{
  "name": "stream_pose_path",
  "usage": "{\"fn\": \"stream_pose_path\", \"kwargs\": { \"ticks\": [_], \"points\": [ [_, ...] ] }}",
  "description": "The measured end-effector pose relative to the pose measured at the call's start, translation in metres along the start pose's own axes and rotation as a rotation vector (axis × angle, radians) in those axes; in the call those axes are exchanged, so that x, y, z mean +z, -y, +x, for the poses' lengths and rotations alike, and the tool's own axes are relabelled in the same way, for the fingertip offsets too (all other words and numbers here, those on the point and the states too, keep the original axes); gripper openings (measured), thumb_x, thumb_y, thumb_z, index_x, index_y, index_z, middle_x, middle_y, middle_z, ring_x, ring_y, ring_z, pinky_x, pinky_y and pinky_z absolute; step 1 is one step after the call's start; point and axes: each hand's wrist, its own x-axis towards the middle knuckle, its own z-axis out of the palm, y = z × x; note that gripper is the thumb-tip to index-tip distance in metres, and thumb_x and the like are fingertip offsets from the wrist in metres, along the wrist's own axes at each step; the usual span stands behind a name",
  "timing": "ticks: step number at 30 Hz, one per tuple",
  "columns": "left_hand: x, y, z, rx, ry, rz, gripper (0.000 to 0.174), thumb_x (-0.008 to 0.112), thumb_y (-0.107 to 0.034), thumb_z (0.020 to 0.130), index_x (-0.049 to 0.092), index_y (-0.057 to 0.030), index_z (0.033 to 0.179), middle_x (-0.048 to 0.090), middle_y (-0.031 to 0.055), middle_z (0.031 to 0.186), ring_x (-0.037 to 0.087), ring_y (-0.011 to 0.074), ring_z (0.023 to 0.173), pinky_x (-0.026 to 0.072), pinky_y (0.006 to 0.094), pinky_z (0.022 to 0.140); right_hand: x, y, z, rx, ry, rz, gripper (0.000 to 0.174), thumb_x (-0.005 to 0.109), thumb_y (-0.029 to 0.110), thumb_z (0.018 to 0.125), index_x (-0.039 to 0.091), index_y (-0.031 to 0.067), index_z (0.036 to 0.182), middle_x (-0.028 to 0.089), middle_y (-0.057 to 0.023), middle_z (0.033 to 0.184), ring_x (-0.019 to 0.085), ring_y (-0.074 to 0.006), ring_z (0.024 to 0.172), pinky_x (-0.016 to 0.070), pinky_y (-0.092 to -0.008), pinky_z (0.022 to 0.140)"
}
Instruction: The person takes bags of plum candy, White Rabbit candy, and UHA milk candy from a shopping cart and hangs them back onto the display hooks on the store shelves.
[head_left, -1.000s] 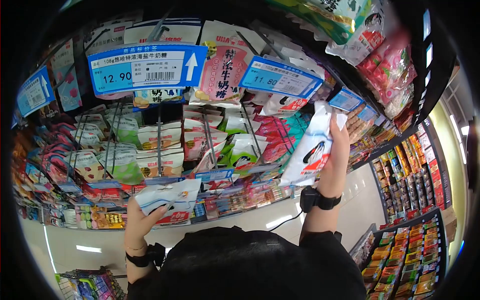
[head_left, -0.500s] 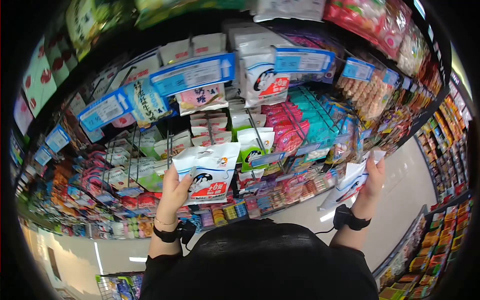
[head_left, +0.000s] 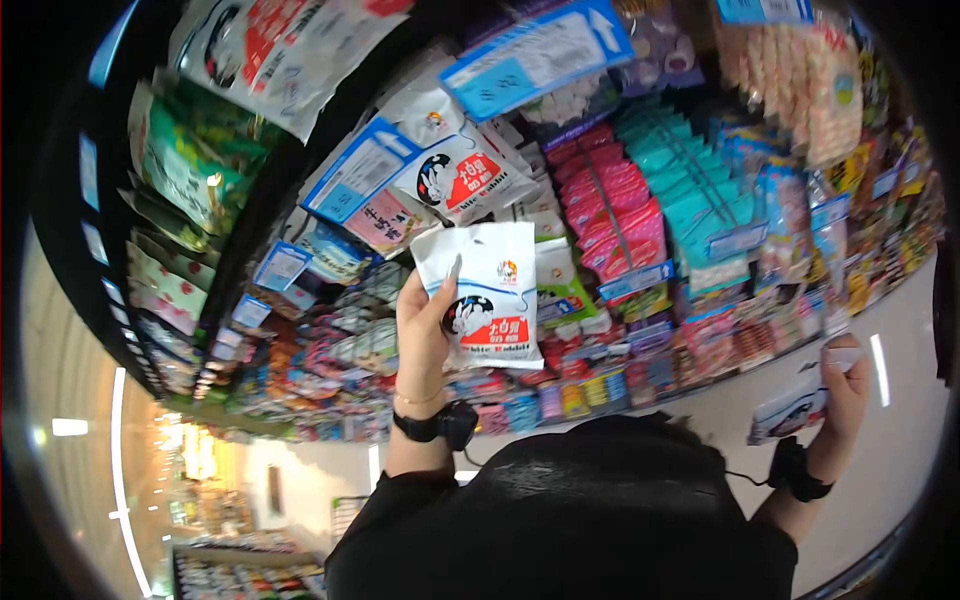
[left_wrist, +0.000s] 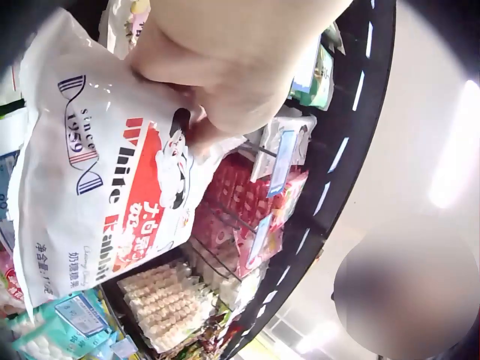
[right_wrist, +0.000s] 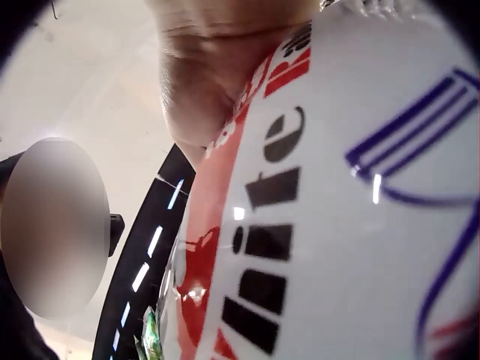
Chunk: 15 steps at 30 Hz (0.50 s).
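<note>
In the head view my left hand (head_left: pixel 424 328) pinches a white candy bag (head_left: pixel 500 270) by its left edge, thumb on the printed front, held upright before the shelf. Far right and lower, my right hand (head_left: pixel 846 385) grips a second white bag (head_left: pixel 790 412), tilted, over the floor. The left wrist view shows the left hand (left_wrist: pixel 217 60) on its bag (left_wrist: pixel 82 172), whose back carries red and black print. A white bag (right_wrist: pixel 360 247) fills much of the right wrist view, with the right hand (right_wrist: pixel 202 75) at its upper edge; its fingertips are hidden.
Just behind the left hand's bag hang similar white bags (head_left: pixel 465 170), under blue price tags (head_left: pixel 540 60). Pink packs (head_left: pixel 610 210) and teal packs (head_left: pixel 690 180) hang to the right. A large white bag (head_left: pixel 275 55) is at the upper left.
The head view has swung along the shelf. The left hand has raised its bag in front of the hanging bags; the right hand has moved away from the shelf, lower and farther right, still holding its bag.
</note>
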Motion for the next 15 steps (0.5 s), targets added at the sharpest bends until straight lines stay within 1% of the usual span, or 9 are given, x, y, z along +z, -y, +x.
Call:
{"fn": "stream_pose_path", "kwargs": {
  "ticks": [1,2,4,5,8,9,12,13,15],
  "points": [
    [0.008,-0.003,0.005,-0.024,-0.029,-0.021,0.032,0.053,-0.007,0.087,0.052,0.0058,0.116,0.063,0.0105,0.104,0.062,0.017,0.09,0.0492,0.0277,0.076,-0.01,-0.008,-0.002,0.056,-0.005,-0.021,0.011,0.059,0.011,0.083,0.053,0.0025,0.081,0.047,0.0003,0.076,0.042,-0.0073,0.067,0.0332,-0.0218,0.062],
    [0.011,-0.004,0.012,-0.016,-0.051,0.004,0.026,0.053,-0.009,0.089,0.055,0.0039,0.111,0.064,0.0092,0.099,0.063,0.0151,0.084,0.05,0.0262,0.071,-0.017,-0.019,0.0,0.099,0.003,-0.041,0.011,0.058,0.011,0.083,0.052,0.0022,0.081,0.047,0.0,0.076,0.042,-0.0073,0.068,0.0334,-0.0218,0.062],
    [0.015,-0.004,0.024,0.003,-0.1,0.011,0.021,0.051,-0.013,0.091,0.056,0.0017,0.106,0.065,0.0069,0.094,0.063,0.0123,0.079,0.0498,0.0248,0.067,-0.024,-0.046,0.003,0.098,-0.017,0.039,0.012,0.058,0.013,0.084,0.052,0.0022,0.081,0.047,0.0,0.076,0.041,-0.0074,0.069,0.0335,-0.022,0.063],
    [0.025,-0.007,0.028,0.021,-0.154,0.008,0.021,0.05,-0.017,0.093,0.057,-0.0003,0.105,0.064,0.0048,0.094,0.062,0.011,0.077,0.0493,0.0244,0.066,-0.028,-0.053,0.005,0.179,-0.006,0.062,0.014,0.058,0.015,0.085,0.052,0.0021,0.082,0.047,-0.0001,0.076,0.042,-0.0076,0.07,0.0334,-0.022,0.064],
    [0.04,-0.018,0.036,0.15,-0.175,0.046,0.023,0.048,-0.017,0.095,0.056,-0.0003,0.107,0.063,0.0059,0.099,0.062,0.013,0.084,0.0494,0.0263,0.073,-0.041,-0.075,0.017,0.22,0.106,0.115,0.015,0.059,0.015,0.085,0.052,0.0018,0.083,0.048,-0.0003,0.078,0.042,-0.0076,0.071,0.0337,-0.0219,0.065],
    [0.043,-0.022,0.039,0.212,-0.177,0.138,0.023,0.047,-0.018,0.095,0.055,0.0002,0.106,0.063,0.0074,0.101,0.062,0.0142,0.087,0.0493,0.0277,0.075,-0.043,-0.078,0.022,0.212,0.126,0.124,0.015,0.059,0.015,0.086,0.053,0.0021,0.086,0.049,-0.0003,0.079,0.044,-0.0075,0.072,0.0348,-0.0221,0.066],
    [0.039,-0.023,0.049,0.376,-0.251,0.337,0.021,0.05,-0.018,0.094,0.056,0.0007,0.102,0.062,0.0068,0.095,0.059,0.0103,0.084,0.0474,0.0252,0.073,-0.042,-0.079,0.037,0.248,0.154,0.141,0.013,0.06,0.014,0.086,0.053,0.0023,0.088,0.049,-0.0003,0.08,0.045,-0.0075,0.074,0.0356,-0.022,0.067],
    [0.036,-0.023,0.05,0.372,-0.261,0.349,0.021,0.05,-0.018,0.094,0.056,0.0007,0.102,0.062,0.0068,0.095,0.059,0.0103,0.084,0.0474,0.0252,0.073,-0.04,-0.08,0.039,0.255,0.167,0.147,0.013,0.06,0.014,0.086,0.053,0.0023,0.088,0.049,-0.0003,0.08,0.045,-0.0075,0.074,0.0356,-0.022,0.067],
    [0.032,-0.024,0.054,0.529,-0.354,0.481,0.019,0.05,-0.017,0.094,0.055,0.0002,0.102,0.062,0.0062,0.094,0.057,0.0091,0.083,0.0465,0.0243,0.071,-0.036,-0.083,0.044,0.303,0.064,0.149,0.013,0.06,0.013,0.085,0.054,0.002,0.089,0.05,-0.0005,0.08,0.045,-0.0077,0.074,0.036,-0.0218,0.068]
  ]
}}
